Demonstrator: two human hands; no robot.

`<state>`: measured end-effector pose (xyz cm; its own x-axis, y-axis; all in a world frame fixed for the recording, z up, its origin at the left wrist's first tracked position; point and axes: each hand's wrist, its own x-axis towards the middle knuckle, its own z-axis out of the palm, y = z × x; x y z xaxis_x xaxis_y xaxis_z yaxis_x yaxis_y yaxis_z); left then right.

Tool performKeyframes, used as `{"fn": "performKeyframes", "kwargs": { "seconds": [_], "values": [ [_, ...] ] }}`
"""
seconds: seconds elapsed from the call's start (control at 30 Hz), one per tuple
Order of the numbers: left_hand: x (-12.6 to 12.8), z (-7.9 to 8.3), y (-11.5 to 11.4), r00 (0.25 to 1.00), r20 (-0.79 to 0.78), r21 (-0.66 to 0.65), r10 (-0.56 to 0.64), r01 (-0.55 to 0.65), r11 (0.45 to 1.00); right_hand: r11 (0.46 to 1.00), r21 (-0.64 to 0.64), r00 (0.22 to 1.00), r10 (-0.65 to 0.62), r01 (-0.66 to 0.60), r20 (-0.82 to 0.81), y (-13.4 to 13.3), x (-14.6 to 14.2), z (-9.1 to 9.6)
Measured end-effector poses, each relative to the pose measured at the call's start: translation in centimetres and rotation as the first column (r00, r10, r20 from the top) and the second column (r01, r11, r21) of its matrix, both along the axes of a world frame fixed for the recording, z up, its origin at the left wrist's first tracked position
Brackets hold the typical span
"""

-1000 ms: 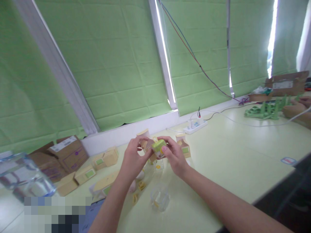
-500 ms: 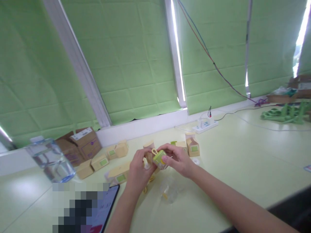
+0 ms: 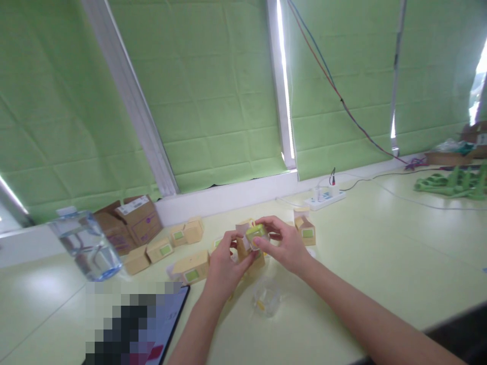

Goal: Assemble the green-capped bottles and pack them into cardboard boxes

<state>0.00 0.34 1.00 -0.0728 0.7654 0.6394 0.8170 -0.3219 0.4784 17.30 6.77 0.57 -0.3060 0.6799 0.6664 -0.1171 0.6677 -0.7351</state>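
Both my hands meet over the pale green table (image 3: 380, 253). My right hand (image 3: 285, 246) pinches a small yellow-green cube-shaped container (image 3: 256, 234) from the right and above. My left hand (image 3: 224, 263) grips a small tan cardboard box (image 3: 243, 247) from the left, right under the cube. The cube sits at the mouth of that box. A clear plastic cup (image 3: 266, 300) lies on the table just in front of my hands.
Several small tan boxes with green labels (image 3: 192, 268) are scattered to the left, one more (image 3: 306, 230) to the right. A water bottle (image 3: 89, 246), brown cartons (image 3: 131, 220), a tablet (image 3: 160, 324), a white power strip (image 3: 323, 196) and green plastic parts (image 3: 452, 182) stand around.
The view has swung left and down. My hands have brought the green cube lower, onto the tan box held in my left hand. Another person's hands at far right are out of view.
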Motion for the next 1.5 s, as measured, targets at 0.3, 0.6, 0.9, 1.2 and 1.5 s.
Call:
{"fn": "performKeyframes", "kwargs": {
  "seconds": [0.3,0.6,0.9,1.2,1.5],
  "values": [
    [0.7,-0.5,0.5,0.981,0.143,-0.018,-0.132,0.136,0.991,0.994,0.039,0.993,0.107,-0.106,-0.039,0.2,-0.1,0.0],
    [0.7,-0.5,0.7,0.849,0.449,0.032,-0.279,0.297,0.954,0.991,0.124,0.999,0.044,-0.041,-0.020,0.8,-0.1,-0.3],
    [0.5,-0.5,0.7,0.864,0.427,0.030,-0.265,0.280,0.960,0.997,0.053,0.997,0.062,-0.060,-0.038,0.9,-0.2,-0.6],
    [-0.4,-0.5,0.8,0.879,0.380,0.052,-0.288,0.290,0.955,0.981,-0.067,0.969,0.188,-0.179,0.158,1.1,0.0,-0.8],
    [-1.0,-0.3,0.9,0.842,0.440,0.061,-0.314,0.320,0.945,0.960,-0.035,0.947,0.281,-0.279,0.158,0.7,0.3,-0.5]
  ]
}}
